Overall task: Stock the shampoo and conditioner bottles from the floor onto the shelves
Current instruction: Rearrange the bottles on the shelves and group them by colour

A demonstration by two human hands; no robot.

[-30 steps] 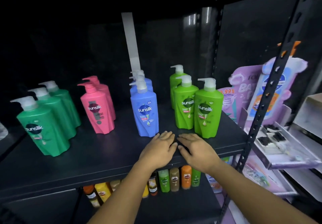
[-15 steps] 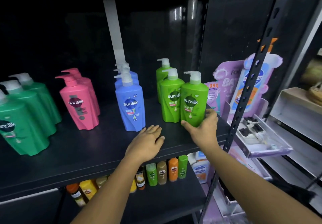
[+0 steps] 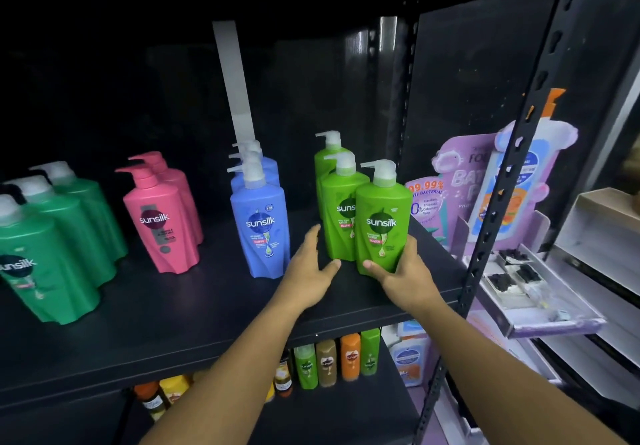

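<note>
While right hand (image 3: 405,276) grips lime bottle (image 3: 381,226), black shelf (image 3: 173,306) lies dimly lit.

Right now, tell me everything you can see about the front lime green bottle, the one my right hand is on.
The front lime green bottle is glossy plastic by its look, with a white pump head, spout pointing left. Its dark green round label reads sunsilk. It stands upright near the right end of the dark shelf, first in a row of three. The right hand grips its lower part, thumb on the left, fingers on the right.
</note>
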